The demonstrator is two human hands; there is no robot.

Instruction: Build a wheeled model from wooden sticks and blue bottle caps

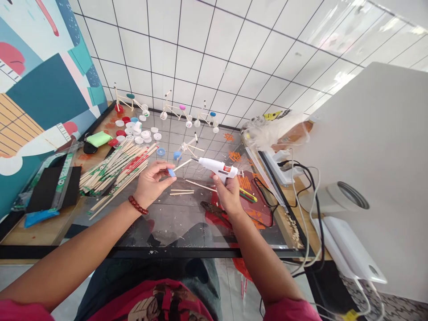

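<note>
Over the counter (pixel 160 232), the left hand (pixel 154 180) pinches a blue cap (pixel 171 172), a wooden stick (pixel 182 165) angling from it; the right hand (pixel 228 192) grips a glue gun (pixel 214 166). Unsteady aim could misplace glue, skewing the stick.

Sticks (pixel 115 171) on table (pixel 160 234), bottle caps (pixel 145 134) behind; glue gun (pixel 214 166) right.

Orange characters (pixel 234 156) on the tabletop (pixel 163 216) are illegible.

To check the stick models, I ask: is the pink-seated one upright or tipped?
Upright: the model stands on white wheels, pink seat above.
</note>
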